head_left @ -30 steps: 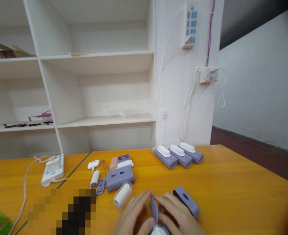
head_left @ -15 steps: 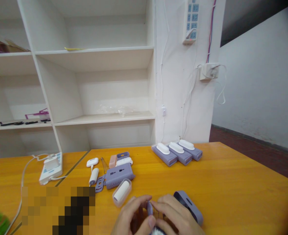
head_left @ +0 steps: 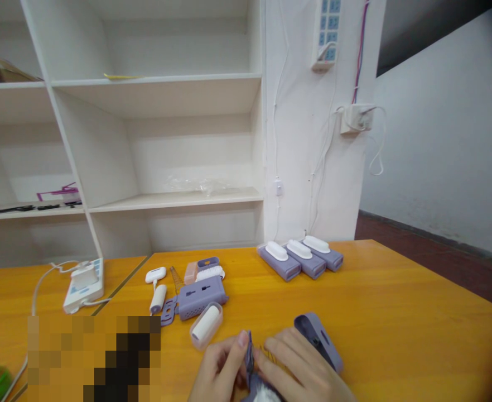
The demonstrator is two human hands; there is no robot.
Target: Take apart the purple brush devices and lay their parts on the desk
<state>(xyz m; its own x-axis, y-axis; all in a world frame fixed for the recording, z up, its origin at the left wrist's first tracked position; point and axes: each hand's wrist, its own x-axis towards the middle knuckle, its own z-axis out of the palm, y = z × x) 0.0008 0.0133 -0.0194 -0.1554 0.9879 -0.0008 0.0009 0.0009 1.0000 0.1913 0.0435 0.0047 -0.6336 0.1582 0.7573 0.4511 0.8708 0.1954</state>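
Note:
At the bottom of the head view, my left hand [head_left: 221,368] pinches a thin purple plastic piece [head_left: 249,357] between thumb and fingers, its edge upright. My right hand [head_left: 307,368] is bent in from the other side, its fingertips against the same piece. Below them a purple part with white bristles [head_left: 266,394] shows in part, cut off by the frame's lower edge. Thin yellowish strands [head_left: 266,354] stick out by my right fingers; what they belong to is hidden. A hollow purple case [head_left: 322,343] lies just beyond my right hand.
A clear-lidded white roller [head_left: 206,325], a purple box [head_left: 203,297], a purple slotted plate [head_left: 168,311] and small white parts [head_left: 158,298] lie left of centre. Three purple boxes with white tops [head_left: 300,259] stand at the back. A power strip [head_left: 85,285] with a cable sits left.
My left thumb has moved up onto the purple piece, which now stands more edge-on. My right fingers have spread slightly. The whole view has shifted a little.

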